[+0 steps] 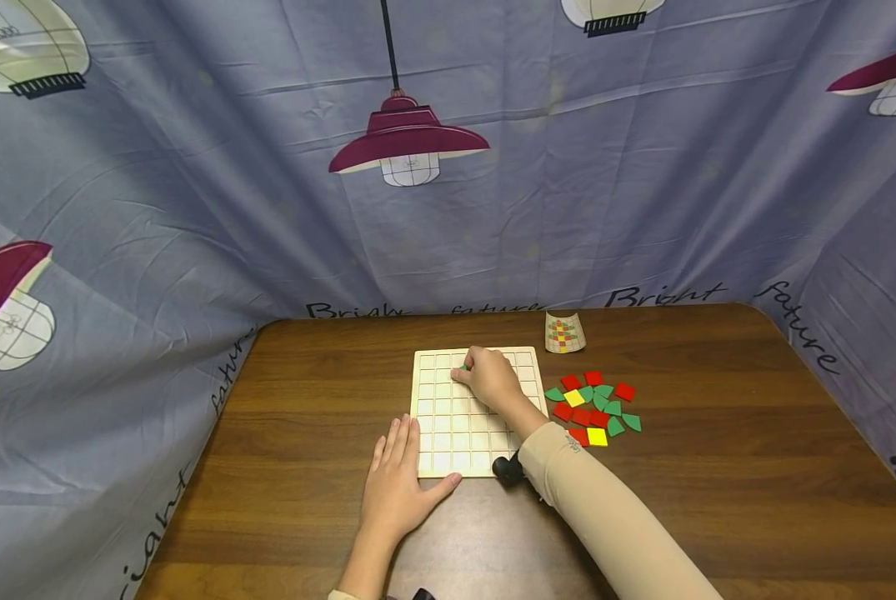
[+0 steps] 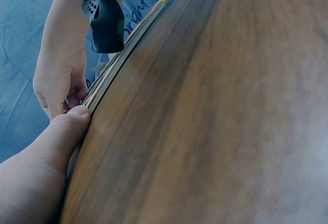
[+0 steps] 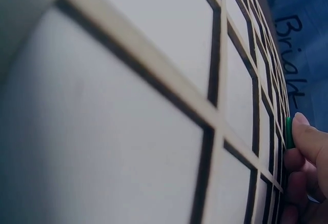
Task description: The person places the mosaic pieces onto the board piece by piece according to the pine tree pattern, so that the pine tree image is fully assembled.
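Note:
A light wooden grid board (image 1: 442,442) with square recesses lies on the table. My right hand (image 1: 493,379) reaches over its upper middle and pinches a small green tile (image 1: 464,367); in the right wrist view the green tile (image 3: 289,133) shows edge-on between thumb and fingers. My left hand (image 1: 398,483) rests at the board's lower left corner, fingers straight along the left edge and thumb at the front edge. Seen from the left wrist, that thumb (image 2: 77,119) touches the board's edge. To the board's right lie several loose tiles, among them a red tile (image 1: 624,392), a yellow tile (image 1: 597,437) and a green tile (image 1: 632,422).
A small pattern card (image 1: 565,335) with a coloured design stands curled behind the loose tiles. The brown wooden table (image 1: 725,467) ends at a printed cloth curtain (image 1: 493,242) at the back and sides. A black wrist camera (image 1: 508,470) hangs over the board's front right corner.

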The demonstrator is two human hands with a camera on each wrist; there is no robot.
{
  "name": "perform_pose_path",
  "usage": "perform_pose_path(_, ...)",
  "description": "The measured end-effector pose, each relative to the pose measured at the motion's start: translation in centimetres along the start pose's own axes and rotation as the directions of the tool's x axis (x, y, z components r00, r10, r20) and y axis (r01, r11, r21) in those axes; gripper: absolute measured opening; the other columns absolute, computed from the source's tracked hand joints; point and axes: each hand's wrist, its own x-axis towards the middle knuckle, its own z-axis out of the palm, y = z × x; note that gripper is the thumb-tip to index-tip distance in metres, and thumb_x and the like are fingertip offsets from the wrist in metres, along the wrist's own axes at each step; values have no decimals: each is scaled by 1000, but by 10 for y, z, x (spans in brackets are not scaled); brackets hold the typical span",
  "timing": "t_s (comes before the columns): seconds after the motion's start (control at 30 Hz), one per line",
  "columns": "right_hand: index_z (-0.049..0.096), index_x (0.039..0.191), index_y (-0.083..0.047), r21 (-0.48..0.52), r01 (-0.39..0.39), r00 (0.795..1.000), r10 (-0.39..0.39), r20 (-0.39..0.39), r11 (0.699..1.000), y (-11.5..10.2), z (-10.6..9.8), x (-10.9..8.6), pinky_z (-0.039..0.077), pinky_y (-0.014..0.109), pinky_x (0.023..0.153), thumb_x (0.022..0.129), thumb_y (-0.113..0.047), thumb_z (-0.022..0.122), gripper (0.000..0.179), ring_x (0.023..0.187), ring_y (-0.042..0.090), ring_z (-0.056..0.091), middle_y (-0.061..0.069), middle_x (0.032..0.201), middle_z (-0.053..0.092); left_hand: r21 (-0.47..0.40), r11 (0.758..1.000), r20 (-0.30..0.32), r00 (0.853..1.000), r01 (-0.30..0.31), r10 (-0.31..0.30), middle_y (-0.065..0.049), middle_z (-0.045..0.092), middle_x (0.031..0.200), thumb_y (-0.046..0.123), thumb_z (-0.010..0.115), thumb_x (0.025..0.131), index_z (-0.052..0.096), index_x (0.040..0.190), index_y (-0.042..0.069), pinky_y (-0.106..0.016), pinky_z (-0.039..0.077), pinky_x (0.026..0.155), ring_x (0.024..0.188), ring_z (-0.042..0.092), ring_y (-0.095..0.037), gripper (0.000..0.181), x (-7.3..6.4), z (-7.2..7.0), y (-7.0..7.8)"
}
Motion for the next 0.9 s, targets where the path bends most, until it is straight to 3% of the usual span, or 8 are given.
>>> perform_pose_path(0.37,61,85,-11,-61,37,999,-38,-9,997,-2,-3,-5,42,26,58,89,-30,75,23,63,15,51,1,77,63,5,1000,-1,1000,-6,6,-11,25,164,83,49,81,28,156,6,-46,17,126,154,19,-24,110,0,0,0)
perform_pose_path(0.63,74,84,-17,-194,117,990,-129,-51,974,3,-1,-4,49,28,58,87,-36,74,20,67,13,62,-5,79,72,16,1000,-16,1000,-14,14,-11,27,164,83,48,81,29,156,5,-46,19,126,154,22,-25,109,-1,-1,-1)
perform_pose_path(0.77,79,85,-21,-197,125,988,-140,-66,972,5,0,-4,53,29,60,86,-37,75,17,75,13,68,-7,87,76,18,1000,-17,1000,-17,17,-12,28,163,84,47,81,30,156,5,-45,19,126,154,22,-25,110,0,0,-1)
perform_pose_path(0.9,79,86,-20,-172,118,988,-133,-74,978,7,1,-3,48,26,56,85,-36,77,16,69,10,64,-7,84,74,19,1000,-13,1000,-15,15,-11,28,164,84,46,81,30,156,5,-45,19,126,154,22,-25,110,0,1,-1)
